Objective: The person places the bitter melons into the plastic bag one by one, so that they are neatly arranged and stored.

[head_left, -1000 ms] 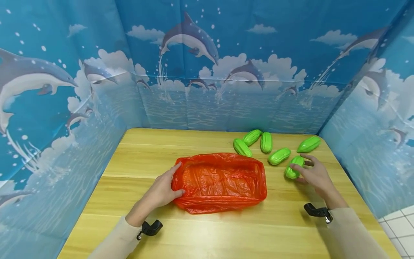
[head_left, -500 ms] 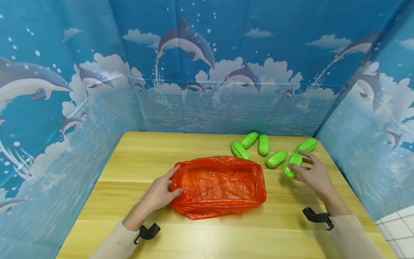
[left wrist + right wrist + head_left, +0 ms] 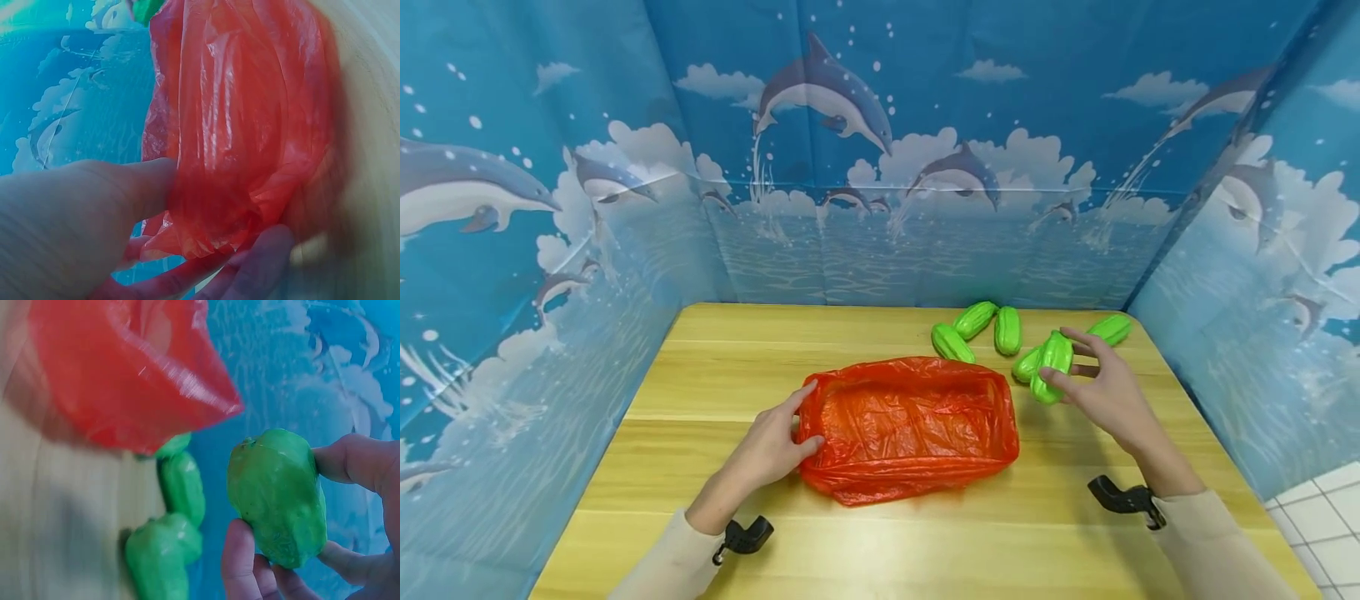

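A red plastic bag (image 3: 902,483) stands with its mouth spread wide into a long rectangle on the table. My left hand (image 3: 767,446) holds its left end, thumb and fingers set at the two corners; the left wrist view shows fingers curled under the red film (image 3: 237,112). My right hand (image 3: 1108,396) grips a green ridged gourd (image 3: 278,494) between thumb and fingers, raised over the table to the right of the bag. Behind the held gourd, another green gourd (image 3: 1026,367) is partly hidden.
Several more green gourds lie at the back: a left one (image 3: 952,342), an upright one (image 3: 1008,331) and one in the far right corner (image 3: 1110,328). A dolphin-print curtain (image 3: 865,233) borders the wooden table (image 3: 715,350) behind and at both sides.
My right hand has lifted the gourd off the table and moved it left, in front of another gourd. My left hand stays at the bag's left end.
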`<state>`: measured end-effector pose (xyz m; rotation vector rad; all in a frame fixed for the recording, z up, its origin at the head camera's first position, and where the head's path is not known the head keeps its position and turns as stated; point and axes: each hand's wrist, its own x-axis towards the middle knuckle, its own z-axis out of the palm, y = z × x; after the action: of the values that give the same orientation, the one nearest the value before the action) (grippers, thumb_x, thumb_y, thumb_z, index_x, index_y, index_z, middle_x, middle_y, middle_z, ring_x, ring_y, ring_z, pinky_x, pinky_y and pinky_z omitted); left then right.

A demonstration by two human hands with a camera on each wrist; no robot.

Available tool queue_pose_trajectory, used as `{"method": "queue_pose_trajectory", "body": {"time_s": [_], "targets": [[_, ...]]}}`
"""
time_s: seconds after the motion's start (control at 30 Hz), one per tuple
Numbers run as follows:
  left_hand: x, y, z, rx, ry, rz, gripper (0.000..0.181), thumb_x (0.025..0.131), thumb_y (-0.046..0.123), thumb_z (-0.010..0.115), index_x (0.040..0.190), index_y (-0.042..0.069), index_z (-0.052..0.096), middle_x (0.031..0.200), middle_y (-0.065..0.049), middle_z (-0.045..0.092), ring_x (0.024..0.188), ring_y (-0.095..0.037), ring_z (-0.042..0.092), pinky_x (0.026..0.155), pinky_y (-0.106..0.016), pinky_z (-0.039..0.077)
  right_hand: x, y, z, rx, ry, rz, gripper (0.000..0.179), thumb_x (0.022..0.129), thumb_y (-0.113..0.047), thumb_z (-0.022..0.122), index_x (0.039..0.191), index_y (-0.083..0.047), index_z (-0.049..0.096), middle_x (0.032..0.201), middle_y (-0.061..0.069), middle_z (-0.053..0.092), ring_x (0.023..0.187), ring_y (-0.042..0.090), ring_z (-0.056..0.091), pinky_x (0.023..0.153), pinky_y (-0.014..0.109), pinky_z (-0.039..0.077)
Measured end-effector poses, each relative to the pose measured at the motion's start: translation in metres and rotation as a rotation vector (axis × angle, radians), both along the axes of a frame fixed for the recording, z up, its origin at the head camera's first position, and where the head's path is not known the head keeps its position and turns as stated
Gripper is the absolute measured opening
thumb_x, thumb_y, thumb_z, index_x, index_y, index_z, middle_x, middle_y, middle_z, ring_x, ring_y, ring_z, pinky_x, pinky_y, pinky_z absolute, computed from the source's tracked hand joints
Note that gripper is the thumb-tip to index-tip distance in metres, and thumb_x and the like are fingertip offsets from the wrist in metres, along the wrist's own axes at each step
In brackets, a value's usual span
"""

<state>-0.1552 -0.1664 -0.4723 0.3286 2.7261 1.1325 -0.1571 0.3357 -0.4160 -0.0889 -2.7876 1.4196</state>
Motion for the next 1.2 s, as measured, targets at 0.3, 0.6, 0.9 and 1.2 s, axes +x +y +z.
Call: {"method": "queue_pose_trajectory", "body": {"time_s": [0.3, 0.6, 0.9, 1.2], "targets": [[0.002, 0.003, 0.005, 0.013, 0.014, 0.004, 0.093, 0.103, 0.010, 0.086, 0.183, 0.016, 0.039, 0.138, -0.020, 0.080, 0.061, -0.013, 0.062, 0.060, -0.028, 0.053, 0.004, -0.030, 0.024, 0.099, 0.070, 0.116, 0.091, 0.111, -0.039, 0.082, 0.185, -0.017, 0.034, 0.180, 0.037, 0.038, 0.148, 0.065, 0.059, 0.097, 0.065, 0.069], [0.002, 0.004, 0.009, -0.007, 0.022, -0.002, 0.093, 0.103, 0.012, 0.087, 0.183, 0.013, 0.039, 0.153, -0.021, 0.076, 0.079, -0.014, 0.068, 0.071, -0.031, 0.058, 0.005, -0.062, 0.022, 0.099, 0.115, 0.241, 0.084, 0.108, -0.026, 0.086, 0.179, -0.012, 0.043, 0.169, 0.029, 0.050, 0.136, 0.054, 0.069, 0.098, 0.056, 0.069], [0.004, 0.004, 0.004, -0.034, 0.019, -0.007, 0.093, 0.103, 0.015, 0.088, 0.183, 0.012, 0.039, 0.151, -0.020, 0.076, 0.078, -0.014, 0.065, 0.070, -0.031, 0.057, 0.004, -0.086, 0.017, 0.126, 0.110, 0.311, 0.087, 0.105, -0.025, 0.089, 0.178, -0.014, 0.044, 0.169, 0.028, 0.051, 0.136, 0.053, 0.070, 0.094, 0.055, 0.071], [0.006, 0.004, 0.001, -0.031, 0.007, -0.014, 0.095, 0.103, 0.015, 0.088, 0.183, 0.012, 0.038, 0.127, -0.016, 0.081, 0.062, -0.016, 0.060, 0.063, -0.032, 0.054, 0.001, -0.108, 0.010, 0.156, 0.115, 0.381, 0.088, 0.103, -0.023, 0.090, 0.178, -0.011, 0.044, 0.167, 0.027, 0.054, 0.133, 0.049, 0.071, 0.104, 0.066, 0.066]]}}
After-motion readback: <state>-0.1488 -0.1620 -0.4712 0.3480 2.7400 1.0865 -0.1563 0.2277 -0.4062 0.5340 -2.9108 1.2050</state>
